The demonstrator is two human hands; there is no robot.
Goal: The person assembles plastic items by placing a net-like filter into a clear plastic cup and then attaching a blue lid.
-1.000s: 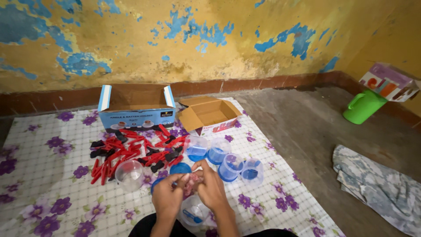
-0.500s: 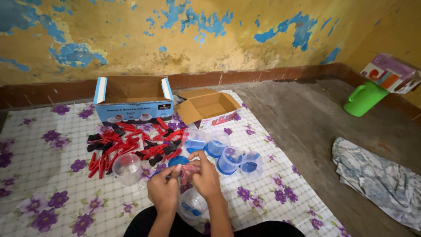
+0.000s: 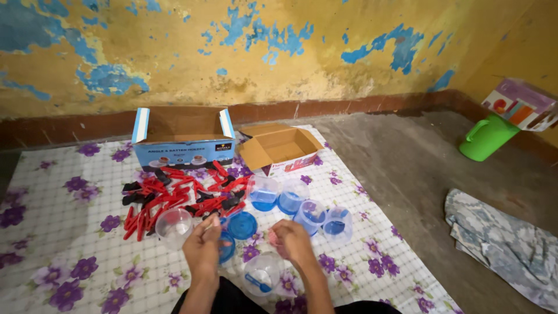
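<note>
My left hand (image 3: 201, 244) pinches a small pale piece, grip nearly closed. My right hand (image 3: 292, 241) curls around something pink, above the clear cup (image 3: 263, 272) on the flowered sheet (image 3: 70, 232).

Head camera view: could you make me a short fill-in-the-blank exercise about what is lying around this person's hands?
1. The pile of clips on the mat is mostly ____ in colour.
2. The jug by the wall is ____.
3. The two cardboard boxes stand ____, flaps up.
4. The mat is printed with purple ____.

Missing words: red; green; open; flowers
</note>
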